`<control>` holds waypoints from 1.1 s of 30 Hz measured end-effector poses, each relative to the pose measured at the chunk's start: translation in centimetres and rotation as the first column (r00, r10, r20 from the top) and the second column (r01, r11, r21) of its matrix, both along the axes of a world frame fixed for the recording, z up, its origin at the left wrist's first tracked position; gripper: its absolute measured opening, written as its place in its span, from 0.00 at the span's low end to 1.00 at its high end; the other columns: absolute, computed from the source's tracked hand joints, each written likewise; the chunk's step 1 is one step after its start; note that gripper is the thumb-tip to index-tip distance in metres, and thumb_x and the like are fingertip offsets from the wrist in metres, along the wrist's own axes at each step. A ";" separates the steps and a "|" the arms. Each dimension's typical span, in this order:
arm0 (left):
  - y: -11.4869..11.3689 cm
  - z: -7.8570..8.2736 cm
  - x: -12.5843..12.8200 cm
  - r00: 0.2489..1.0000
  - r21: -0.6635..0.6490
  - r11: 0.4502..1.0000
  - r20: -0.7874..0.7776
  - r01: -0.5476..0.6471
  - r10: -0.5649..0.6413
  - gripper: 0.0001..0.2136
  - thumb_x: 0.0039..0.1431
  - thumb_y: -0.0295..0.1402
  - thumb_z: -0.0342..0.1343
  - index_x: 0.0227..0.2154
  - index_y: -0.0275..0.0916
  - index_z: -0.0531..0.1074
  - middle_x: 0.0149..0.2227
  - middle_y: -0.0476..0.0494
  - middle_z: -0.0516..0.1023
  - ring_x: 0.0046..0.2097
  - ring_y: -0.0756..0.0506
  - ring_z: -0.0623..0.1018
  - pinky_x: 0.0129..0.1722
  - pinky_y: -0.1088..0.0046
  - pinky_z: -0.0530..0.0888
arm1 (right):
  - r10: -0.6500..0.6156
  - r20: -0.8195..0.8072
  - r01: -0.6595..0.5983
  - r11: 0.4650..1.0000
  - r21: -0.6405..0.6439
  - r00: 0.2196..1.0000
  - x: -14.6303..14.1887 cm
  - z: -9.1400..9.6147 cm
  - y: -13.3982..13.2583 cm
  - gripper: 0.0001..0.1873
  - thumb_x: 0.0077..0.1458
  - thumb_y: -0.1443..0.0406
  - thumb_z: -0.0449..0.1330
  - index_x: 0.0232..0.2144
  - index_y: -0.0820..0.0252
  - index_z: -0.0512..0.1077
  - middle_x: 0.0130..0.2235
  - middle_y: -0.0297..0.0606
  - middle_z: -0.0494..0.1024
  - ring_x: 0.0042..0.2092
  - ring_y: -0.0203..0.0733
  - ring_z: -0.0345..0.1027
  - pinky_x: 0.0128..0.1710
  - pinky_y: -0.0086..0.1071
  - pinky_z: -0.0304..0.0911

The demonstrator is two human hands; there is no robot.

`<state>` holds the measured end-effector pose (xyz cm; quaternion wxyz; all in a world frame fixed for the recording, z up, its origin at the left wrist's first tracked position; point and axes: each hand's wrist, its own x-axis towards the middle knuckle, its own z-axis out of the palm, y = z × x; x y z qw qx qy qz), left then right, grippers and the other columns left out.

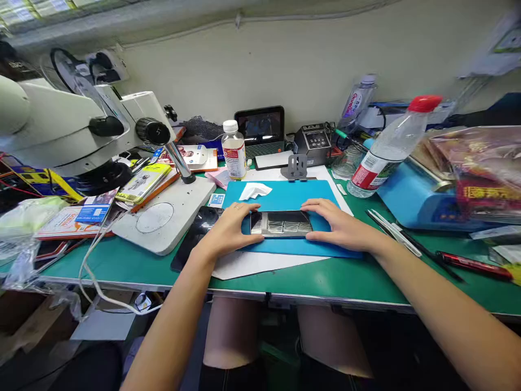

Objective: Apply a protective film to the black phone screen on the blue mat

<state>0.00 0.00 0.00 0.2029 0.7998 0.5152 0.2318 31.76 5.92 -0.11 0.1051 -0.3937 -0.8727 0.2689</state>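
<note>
A smartphone (280, 224) with a dark, glossy, reflecting face lies sideways on a blue mat (293, 190). My left hand (234, 228) grips its left end between thumb and fingers. At the opposite end, my right hand (331, 224) holds the phone the same way, thumb on the near edge and fingers on the far edge. A crumpled white tissue (254, 190) rests on the mat just beyond the phone. Under the mat, part of a white sheet (260, 264) sticks out toward me. Beside my left wrist is a black glossy object (197, 233), partly covered by my arm.
A microscope (52, 130) on a white base (163, 217) stands at left. Behind the mat are a white-capped bottle (234, 152), a screen (260, 130) and a grey metal stand (296, 167). To the right are a red-capped bottle (391, 152), tweezers (393, 231) and a red pen-like tool (474, 266).
</note>
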 end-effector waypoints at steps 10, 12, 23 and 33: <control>0.3 -0.7 -0.1 0.999 0.036 0.999 0.027 0.024 -0.025 0.27 0.57 0.39 0.66 0.59 0.45 0.66 0.58 0.41 0.73 0.59 0.38 0.71 0.59 0.58 0.69 | 0.004 -0.033 -0.003 0.999 0.047 0.999 -0.1 -0.8 0.3 0.38 0.54 0.40 0.60 0.59 0.54 0.64 0.62 0.49 0.65 0.65 0.62 0.56 0.64 0.54 0.56; 0.3 -0.6 -0.1 0.999 0.053 0.998 0.021 0.029 -0.030 0.26 0.57 0.39 0.66 0.58 0.45 0.68 0.57 0.41 0.73 0.58 0.37 0.71 0.58 0.58 0.69 | 0.006 -0.037 -0.004 0.999 0.051 0.999 -0.1 -0.9 0.3 0.38 0.55 0.41 0.60 0.59 0.55 0.64 0.62 0.49 0.65 0.65 0.61 0.56 0.64 0.54 0.55; 0.1 -0.5 0.2 0.998 0.053 0.996 0.006 0.066 -0.067 0.22 0.59 0.40 0.63 0.55 0.44 0.69 0.55 0.42 0.72 0.58 0.38 0.70 0.59 0.60 0.68 | -0.022 -0.057 0.025 0.998 0.059 0.998 -0.2 -0.8 0.2 0.40 0.53 0.38 0.58 0.61 0.52 0.65 0.63 0.48 0.65 0.66 0.63 0.54 0.64 0.56 0.54; 0.0 -0.1 0.5 0.997 0.034 0.997 0.010 0.073 -0.074 0.15 0.61 0.43 0.61 0.48 0.45 0.73 0.54 0.41 0.72 0.58 0.38 0.70 0.60 0.58 0.68 | -0.049 -0.175 0.054 0.998 0.023 0.983 0.0 -1.0 0.4 0.42 0.59 0.34 0.35 0.55 0.52 0.69 0.60 0.48 0.69 0.65 0.60 0.55 0.66 0.55 0.50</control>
